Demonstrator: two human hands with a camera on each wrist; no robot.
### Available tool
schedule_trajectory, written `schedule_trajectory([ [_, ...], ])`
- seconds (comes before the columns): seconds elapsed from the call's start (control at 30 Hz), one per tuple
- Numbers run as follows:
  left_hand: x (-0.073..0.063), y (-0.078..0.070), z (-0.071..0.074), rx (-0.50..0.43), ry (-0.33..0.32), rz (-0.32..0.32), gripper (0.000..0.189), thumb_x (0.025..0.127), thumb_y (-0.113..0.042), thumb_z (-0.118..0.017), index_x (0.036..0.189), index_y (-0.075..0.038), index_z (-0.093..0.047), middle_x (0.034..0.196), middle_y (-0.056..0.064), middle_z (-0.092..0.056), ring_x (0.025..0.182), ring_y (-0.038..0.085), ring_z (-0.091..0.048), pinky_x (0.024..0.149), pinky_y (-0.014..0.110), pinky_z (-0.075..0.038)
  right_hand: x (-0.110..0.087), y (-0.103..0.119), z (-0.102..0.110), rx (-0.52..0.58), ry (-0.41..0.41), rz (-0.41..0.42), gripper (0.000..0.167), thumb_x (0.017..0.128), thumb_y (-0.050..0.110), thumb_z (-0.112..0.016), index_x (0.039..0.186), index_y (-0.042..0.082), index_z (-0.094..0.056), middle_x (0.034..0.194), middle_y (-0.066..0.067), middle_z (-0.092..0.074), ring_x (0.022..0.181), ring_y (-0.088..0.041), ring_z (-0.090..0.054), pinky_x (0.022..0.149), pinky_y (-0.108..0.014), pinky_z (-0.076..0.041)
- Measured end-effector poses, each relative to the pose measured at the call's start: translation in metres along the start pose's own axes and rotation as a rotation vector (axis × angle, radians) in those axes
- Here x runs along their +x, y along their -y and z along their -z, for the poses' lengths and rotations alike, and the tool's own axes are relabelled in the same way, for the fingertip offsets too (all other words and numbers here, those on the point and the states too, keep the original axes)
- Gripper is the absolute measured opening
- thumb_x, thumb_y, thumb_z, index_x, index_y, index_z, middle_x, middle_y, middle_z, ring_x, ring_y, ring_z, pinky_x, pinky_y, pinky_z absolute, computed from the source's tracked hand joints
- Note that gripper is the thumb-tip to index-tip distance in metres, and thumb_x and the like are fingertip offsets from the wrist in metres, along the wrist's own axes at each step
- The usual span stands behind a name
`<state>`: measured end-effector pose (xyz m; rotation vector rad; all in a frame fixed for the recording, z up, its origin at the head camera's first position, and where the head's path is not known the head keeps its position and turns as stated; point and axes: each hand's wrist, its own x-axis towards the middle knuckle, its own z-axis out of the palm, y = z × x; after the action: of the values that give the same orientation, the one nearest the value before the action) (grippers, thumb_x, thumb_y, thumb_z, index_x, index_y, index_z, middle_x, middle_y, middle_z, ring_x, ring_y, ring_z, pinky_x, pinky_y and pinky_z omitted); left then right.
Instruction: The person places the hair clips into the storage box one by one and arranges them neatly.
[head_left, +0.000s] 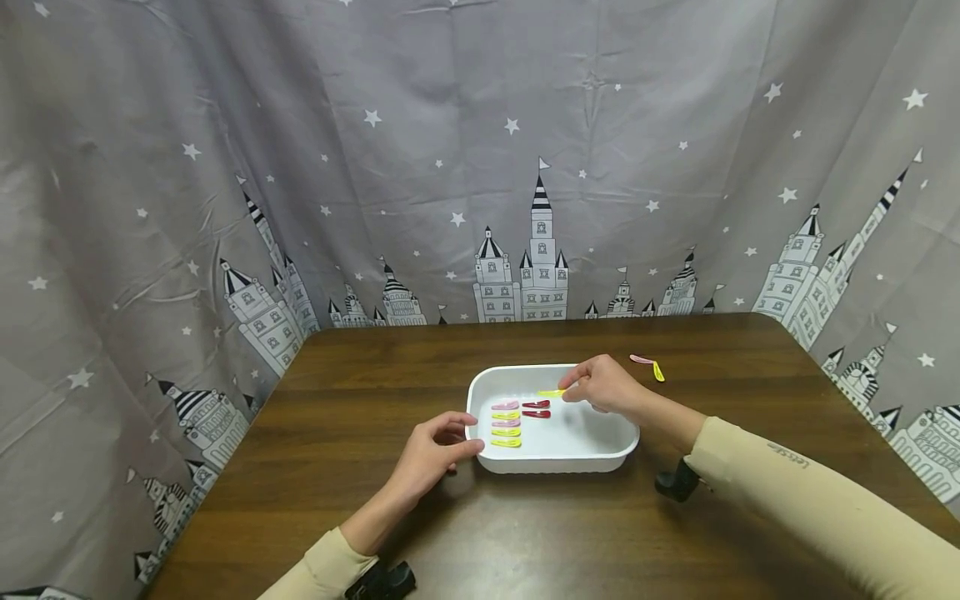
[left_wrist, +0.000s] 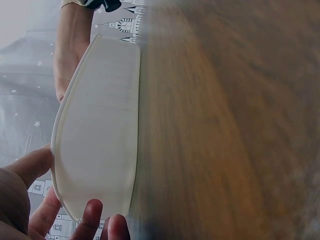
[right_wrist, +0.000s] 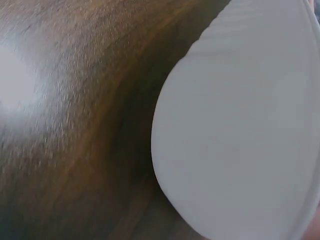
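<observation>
A white tray (head_left: pixel 555 465) with rounded corners stands on the table. My left hand (head_left: pixel 431 454) holds its left end, thumb at the rim and fingertips (left_wrist: pixel 92 212) along the outer wall. Over the back of the tray, my right hand (head_left: pixel 603 385) pinches a yellow snap hair clip (head_left: pixel 550 393) between thumb and finger. Below that clip lie two dark red hair clips (head_left: pixel 536 414), one under the other. To their left runs a column of pink clips (head_left: pixel 506 406) and yellow clips (head_left: pixel 506 443). In the right wrist view, the tray's wall hides most of the hand.
A pink clip (head_left: pixel 641 359) and another yellow clip (head_left: pixel 658 372) lie on the brown wooden table (head_left: pixel 390 367), behind and right of the tray. A grey curtain (head_left: pixel 420 167) printed with castles and stars hangs along the table's back edge and both sides.
</observation>
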<state>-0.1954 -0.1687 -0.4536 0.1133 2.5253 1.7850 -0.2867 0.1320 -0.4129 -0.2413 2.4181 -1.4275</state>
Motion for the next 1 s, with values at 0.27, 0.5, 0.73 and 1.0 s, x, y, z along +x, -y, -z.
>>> schedule_trajectory([
  [0.27, 0.001, 0.000, 0.000, 0.003, 0.008, 0.003, 0.041, 0.081, -0.025, -0.085, 0.116, -0.009, -0.071, 0.107, 0.013, -0.070, 0.089, 0.020, -0.061, 0.061, 0.033, -0.054, 0.002, 0.000, -0.014, -0.051, -0.018, 0.005, 0.018, 0.081, 0.005, -0.077, 0.099, 0.002, -0.076, 0.051, 0.007, -0.033, 0.042, -0.007, -0.028, 0.042, -0.022, -0.022],
  [0.5, 0.000, 0.001, 0.000, 0.009, 0.009, 0.006, 0.041, 0.081, -0.026, -0.085, 0.116, -0.009, -0.071, 0.109, 0.015, -0.069, 0.090, 0.021, -0.061, 0.061, 0.033, -0.054, 0.006, -0.005, -0.027, -0.129, -0.037, 0.001, 0.012, 0.081, 0.010, -0.079, 0.094, 0.008, -0.078, 0.051, 0.007, -0.035, 0.041, -0.007, -0.030, 0.042, -0.021, -0.024],
  [0.73, 0.000, 0.000, -0.001, 0.007, 0.010, 0.001, 0.041, 0.081, -0.026, -0.085, 0.116, -0.009, -0.071, 0.109, 0.015, -0.069, 0.090, 0.021, -0.061, 0.062, 0.033, -0.054, 0.010, -0.012, -0.033, -0.156, -0.031, 0.044, 0.012, 0.079, 0.006, -0.080, 0.091, 0.005, -0.079, 0.050, 0.008, -0.037, 0.046, -0.006, -0.032, 0.045, -0.021, -0.025],
  [1.0, 0.000, 0.000, 0.000, 0.009, 0.006, 0.001, 0.041, 0.081, -0.025, -0.085, 0.117, -0.010, -0.071, 0.106, 0.013, -0.069, 0.090, 0.022, -0.062, 0.063, 0.034, -0.055, 0.014, -0.013, -0.035, -0.220, -0.027, 0.063, 0.010, 0.078, 0.006, -0.081, 0.088, 0.006, -0.080, 0.053, 0.006, -0.041, 0.052, -0.009, -0.034, 0.049, -0.022, -0.027],
])
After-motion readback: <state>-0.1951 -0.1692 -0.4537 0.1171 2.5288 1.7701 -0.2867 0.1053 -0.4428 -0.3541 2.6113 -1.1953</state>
